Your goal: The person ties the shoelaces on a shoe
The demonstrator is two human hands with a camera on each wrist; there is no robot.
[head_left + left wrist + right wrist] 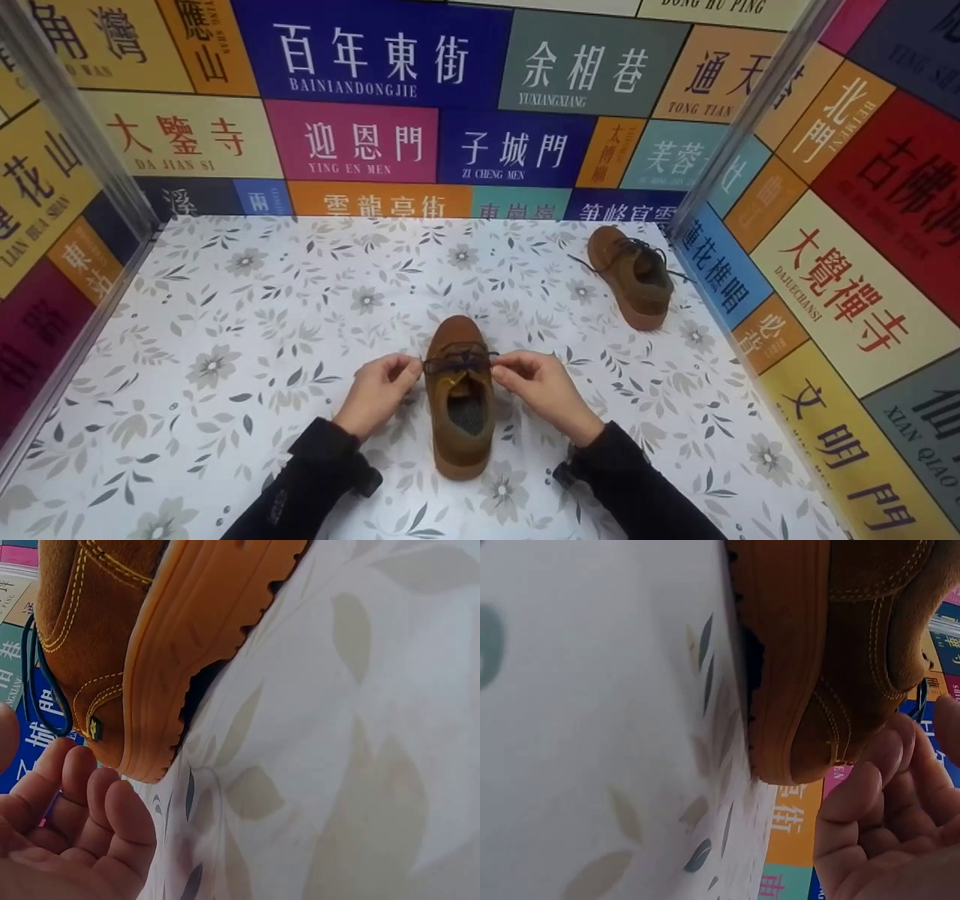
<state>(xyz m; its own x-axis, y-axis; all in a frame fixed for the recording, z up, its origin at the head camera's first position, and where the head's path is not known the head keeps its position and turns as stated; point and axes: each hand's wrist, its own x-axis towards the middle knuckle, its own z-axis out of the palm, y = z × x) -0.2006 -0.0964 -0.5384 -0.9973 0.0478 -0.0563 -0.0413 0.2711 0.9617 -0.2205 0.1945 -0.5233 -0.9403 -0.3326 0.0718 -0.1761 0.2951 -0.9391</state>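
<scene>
A brown suede shoe with yellow stitching and a tan sole stands upright, toe pointing away, between my hands. Its dark shoelace is looped out to both sides. On the left, my left hand has its thumb and index finger at one loop, seemingly pinching it. The left wrist view shows that lace loop at the index fingertip, fingers curled. My right hand holds the lace on the other side between thumb and index finger. In the right wrist view, the shoe's side hides most of that lace.
A second brown shoe, its laces loose, stands at the back right. White cloth with grey flowers and leaves covers the surface. Colourful panels with lettering rise at the back and both sides.
</scene>
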